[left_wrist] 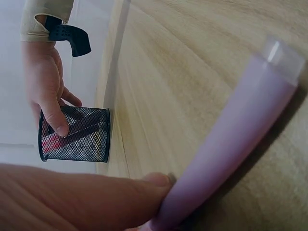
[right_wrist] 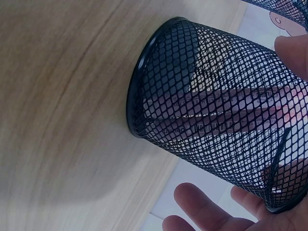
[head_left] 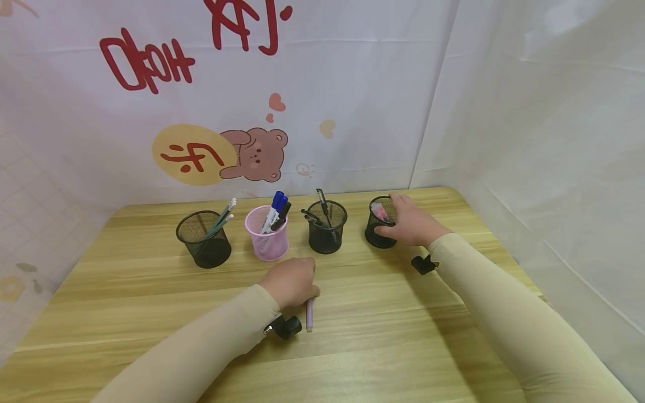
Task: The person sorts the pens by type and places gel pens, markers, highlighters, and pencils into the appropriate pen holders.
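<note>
My left hand (head_left: pixel 292 281) is low over the table and pinches a light purple pen (head_left: pixel 309 315). In the left wrist view the thumb (left_wrist: pixel 91 197) lies against the purple barrel (left_wrist: pixel 226 139), and its clear end points away. Most of the left fingers are hidden. At the right, my right hand (head_left: pixel 414 222) grips the rim of a black mesh pen cup (head_left: pixel 379 235), with thumb and fingers on opposite sides. The cup stands upright on the table. Inside it are pink-capped pens (head_left: pixel 379 211), their printed barrels (right_wrist: pixel 211 122) visible through the mesh.
Along the back stand a black mesh cup (head_left: pixel 211 254) with white-tipped green sticks, a pink cup (head_left: pixel 271 246) with blue and black markers (head_left: pixel 274 210), and another black cup (head_left: pixel 325 240) with black pens (head_left: pixel 322 201). A printed curtain (head_left: pixel 353 112) hangs behind the wooden table (head_left: pixel 363 347).
</note>
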Motion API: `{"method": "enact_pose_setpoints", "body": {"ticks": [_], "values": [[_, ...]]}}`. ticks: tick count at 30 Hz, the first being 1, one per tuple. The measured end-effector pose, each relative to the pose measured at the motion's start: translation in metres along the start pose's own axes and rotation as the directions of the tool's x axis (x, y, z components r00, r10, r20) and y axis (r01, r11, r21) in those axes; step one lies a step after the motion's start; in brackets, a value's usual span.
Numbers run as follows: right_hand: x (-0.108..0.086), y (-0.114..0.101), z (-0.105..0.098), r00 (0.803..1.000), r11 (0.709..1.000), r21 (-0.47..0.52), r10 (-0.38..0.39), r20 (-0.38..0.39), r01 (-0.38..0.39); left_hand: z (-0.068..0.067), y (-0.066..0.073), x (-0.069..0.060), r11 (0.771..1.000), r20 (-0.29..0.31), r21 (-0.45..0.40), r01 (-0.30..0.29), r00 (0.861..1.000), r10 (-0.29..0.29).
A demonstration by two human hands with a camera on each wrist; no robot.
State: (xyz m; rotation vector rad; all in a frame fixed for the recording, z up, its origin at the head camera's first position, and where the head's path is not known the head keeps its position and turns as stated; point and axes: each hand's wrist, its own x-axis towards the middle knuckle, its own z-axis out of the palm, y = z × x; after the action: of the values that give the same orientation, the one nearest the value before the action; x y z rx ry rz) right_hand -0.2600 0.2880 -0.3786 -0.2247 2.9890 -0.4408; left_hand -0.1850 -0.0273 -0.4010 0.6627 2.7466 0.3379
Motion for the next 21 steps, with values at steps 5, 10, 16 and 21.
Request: {"method": "enact_pose_setpoints", "body": {"ticks": [5,10,16,21], "values": [[0.0004,0.0006,0.0014,1.0,1.0,-0.002,0.0,-0.002,0.0,0.0017,-0.0009,0.0022,1.0,0.001,0.003,0.008,1.0,-0.008],[0.0014,0.0019,0.0027,1.0,1.0,0.0,-0.004,-0.004,0.004,0.0022,-0.0015,0.0018,1.0,0.0,-0.007,0.01,1.0,-0.01],[0.0015,0.0017,0.002,1.0,1.0,0.001,-0.007,-0.003,0.007,0.002,-0.0027,0.0016,0.999,0.003,-0.029,0.016,1.0,-0.016],[0.0019,0.0017,0.0019,1.0,1.0,-0.002,-0.01,-0.004,0.01,0.002,-0.0034,0.0015,0.999,0.005,-0.05,0.02,1.0,-0.02]]}}
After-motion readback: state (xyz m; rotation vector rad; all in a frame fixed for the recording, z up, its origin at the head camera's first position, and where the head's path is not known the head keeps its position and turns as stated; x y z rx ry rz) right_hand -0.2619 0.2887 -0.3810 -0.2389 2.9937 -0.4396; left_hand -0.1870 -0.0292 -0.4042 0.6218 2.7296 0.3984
